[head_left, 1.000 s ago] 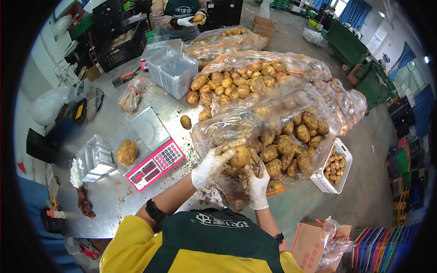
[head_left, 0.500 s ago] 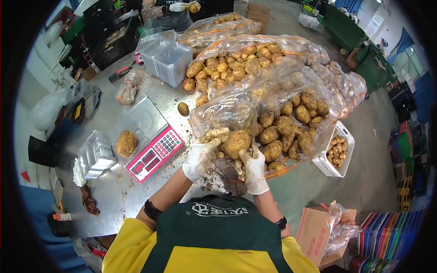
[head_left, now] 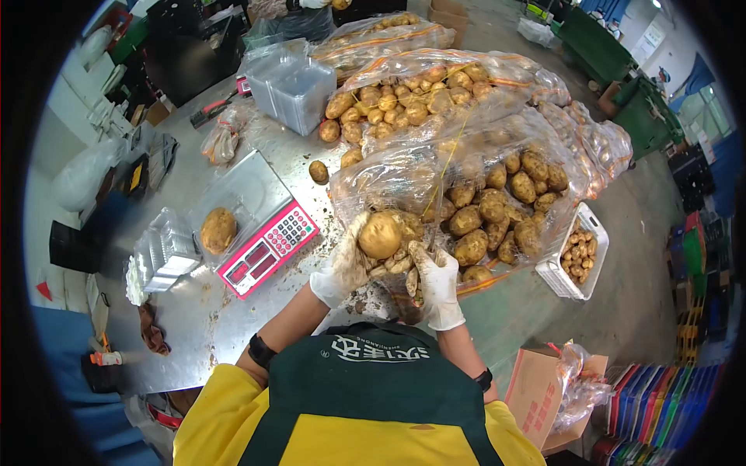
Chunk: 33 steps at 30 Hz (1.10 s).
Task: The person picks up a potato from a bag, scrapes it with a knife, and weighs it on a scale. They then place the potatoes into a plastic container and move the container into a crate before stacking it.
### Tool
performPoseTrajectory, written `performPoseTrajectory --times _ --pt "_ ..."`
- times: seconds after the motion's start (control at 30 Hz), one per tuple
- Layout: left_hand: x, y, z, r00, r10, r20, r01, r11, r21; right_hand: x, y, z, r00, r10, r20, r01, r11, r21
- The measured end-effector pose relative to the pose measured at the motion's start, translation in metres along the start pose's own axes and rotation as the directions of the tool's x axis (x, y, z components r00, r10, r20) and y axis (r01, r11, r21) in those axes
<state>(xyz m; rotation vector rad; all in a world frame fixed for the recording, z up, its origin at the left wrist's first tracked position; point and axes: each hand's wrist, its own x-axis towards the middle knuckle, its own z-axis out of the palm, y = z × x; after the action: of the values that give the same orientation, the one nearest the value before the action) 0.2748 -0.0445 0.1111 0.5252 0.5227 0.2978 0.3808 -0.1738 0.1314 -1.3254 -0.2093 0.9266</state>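
Note:
In my left hand point(head_left: 339, 264), gloved in white and soiled, a large round potato point(head_left: 381, 235) rests against the curled fingers. Just behind it shows another potato point(head_left: 408, 224); whether a hand supports that one I cannot make out. My right hand point(head_left: 437, 283), also in a dirty white glove, is close by on the right with its fingers bent, and what they grip is hidden. Beyond both hands an open clear plastic bag point(head_left: 381, 182) spills out several potatoes point(head_left: 493, 206). A single large potato point(head_left: 218, 230) lies in clear plastic beside the scale's keypad.
A pink-framed digital scale point(head_left: 268, 248) stands on the metal table point(head_left: 194, 334) at left. Clear plastic boxes point(head_left: 291, 93) are stacked behind, others point(head_left: 165, 252) at far left. To the right are a white crate point(head_left: 575, 291) of small potatoes and a cardboard box point(head_left: 536, 396).
The large potato has shifted left into my left hand, and my right hand has drawn away from it. A second potato now shows behind it. The whole view has shifted slightly.

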Motion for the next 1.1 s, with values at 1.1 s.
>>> performPoseTrajectory --times 1.1 --pt "-0.081 0.122 -0.198 0.411 0.908 -0.080 0.667 -0.240 0.705 0.024 0.031 0.032 0.998 0.048 0.050 -0.039 0.987 -0.154"
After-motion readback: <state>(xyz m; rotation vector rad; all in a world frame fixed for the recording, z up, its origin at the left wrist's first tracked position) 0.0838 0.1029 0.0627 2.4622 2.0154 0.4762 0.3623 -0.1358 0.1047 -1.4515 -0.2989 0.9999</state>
